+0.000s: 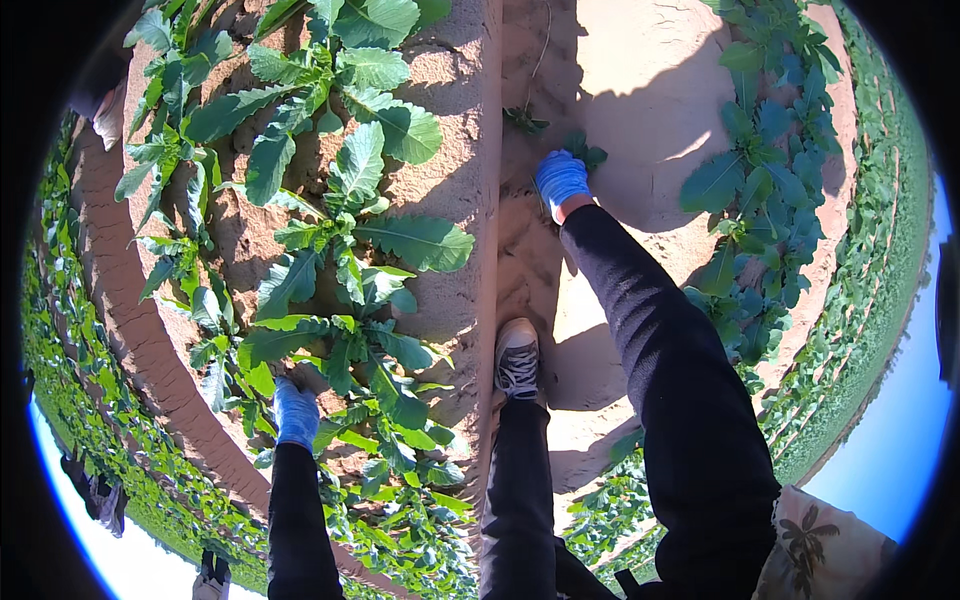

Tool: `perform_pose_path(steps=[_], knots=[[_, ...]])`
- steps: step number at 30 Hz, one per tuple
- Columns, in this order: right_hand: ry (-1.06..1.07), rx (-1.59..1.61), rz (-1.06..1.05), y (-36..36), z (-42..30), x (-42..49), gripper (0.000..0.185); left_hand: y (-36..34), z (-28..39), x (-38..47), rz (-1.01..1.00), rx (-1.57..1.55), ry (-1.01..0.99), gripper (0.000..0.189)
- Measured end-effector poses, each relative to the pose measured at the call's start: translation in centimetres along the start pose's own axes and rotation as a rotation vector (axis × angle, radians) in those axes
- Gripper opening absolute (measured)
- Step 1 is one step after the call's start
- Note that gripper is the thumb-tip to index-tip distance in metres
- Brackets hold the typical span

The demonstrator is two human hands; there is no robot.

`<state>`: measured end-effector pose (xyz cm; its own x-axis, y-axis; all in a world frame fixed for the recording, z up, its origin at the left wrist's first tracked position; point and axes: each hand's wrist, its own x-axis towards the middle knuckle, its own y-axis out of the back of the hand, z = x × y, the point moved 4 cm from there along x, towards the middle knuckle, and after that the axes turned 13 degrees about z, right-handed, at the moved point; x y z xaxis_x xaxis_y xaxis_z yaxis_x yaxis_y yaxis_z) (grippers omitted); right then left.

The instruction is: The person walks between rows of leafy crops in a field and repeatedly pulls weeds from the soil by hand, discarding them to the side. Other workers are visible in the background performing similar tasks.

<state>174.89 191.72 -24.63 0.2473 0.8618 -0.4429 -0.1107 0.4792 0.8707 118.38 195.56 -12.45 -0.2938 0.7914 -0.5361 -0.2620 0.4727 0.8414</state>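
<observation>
My left hand (297,414), in a light blue glove, reaches down among toothed green leaves at the lower end of a row of leafy crop plants (337,225) on a raised soil bed. Leaves and shade hide its fingertips, so its grip cannot be made out. My right hand (561,180), gloved the same way, is low over the shaded furrow (525,255). A small dark-leaved plant (586,151) shows right beside its fingers; whether they hold it is unclear. Just beyond lies another small uprooted-looking sprig (525,120) with a long thin stem.
A canvas sneaker (517,360) of mine stands in the furrow. Another bed of leafy plants (750,172) runs along the right. Other people show at the left rim, one by a sleeve and hand (109,112), others as dark clothing (97,491) farther down.
</observation>
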Motion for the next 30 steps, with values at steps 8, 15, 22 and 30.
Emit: perform_pose_path(steps=[8,15,22,30], knots=[[-0.202,0.191,-0.118,-0.3,-0.3,0.5,0.016,0.5,1.1,-0.9,0.009,0.13,-0.13,0.031],[0.098,0.698,-0.219,4.4,-5.1,-9.8,0.029,1.3,3.9,-1.8,-0.004,0.317,-0.123,0.036],[-0.004,0.805,0.125,12.1,2.7,-15.1,0.045,1.0,3.7,-1.9,0.042,0.274,-0.21,0.032],[-0.255,0.954,0.16,14.8,13.5,-15.8,0.045,-1.8,0.0,1.3,-0.054,0.028,-0.103,0.022]])
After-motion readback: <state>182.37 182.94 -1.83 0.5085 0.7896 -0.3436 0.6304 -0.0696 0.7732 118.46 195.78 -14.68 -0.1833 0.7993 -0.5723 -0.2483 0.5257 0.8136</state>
